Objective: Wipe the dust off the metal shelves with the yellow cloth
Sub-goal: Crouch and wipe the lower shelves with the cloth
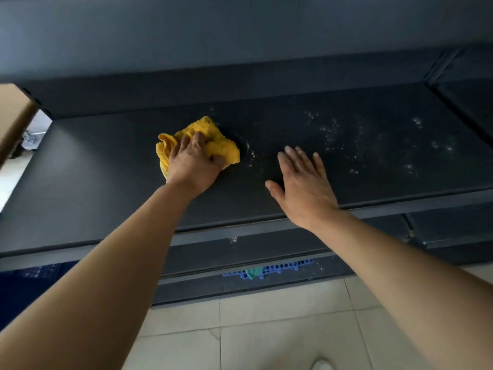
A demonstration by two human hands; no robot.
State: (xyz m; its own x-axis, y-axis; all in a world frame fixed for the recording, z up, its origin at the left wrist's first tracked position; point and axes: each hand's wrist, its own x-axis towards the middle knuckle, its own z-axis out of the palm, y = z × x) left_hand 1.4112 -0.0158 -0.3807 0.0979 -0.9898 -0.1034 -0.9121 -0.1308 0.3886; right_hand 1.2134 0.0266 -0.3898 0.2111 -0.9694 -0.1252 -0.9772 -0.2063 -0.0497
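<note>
A dark metal shelf [106, 166] runs across the view. A crumpled yellow cloth [205, 134] lies on it left of centre, pressed down by my left hand [193, 161], whose fingers grip its folds. My right hand [301, 182] rests flat on the shelf to the right of the cloth, fingers spread, holding nothing. White dust specks [330, 134] are scattered over the shelf to the right of both hands; a few lie just beside the cloth's right edge.
Another dark shelf [240, 28] overhangs above. Lower shelves [253, 249] sit beneath, one carrying a small dust spot and a blue perforated plastic strip [282, 268]. A brown panel [13, 116] stands at the far left. Pale floor tiles [266, 329] lie below.
</note>
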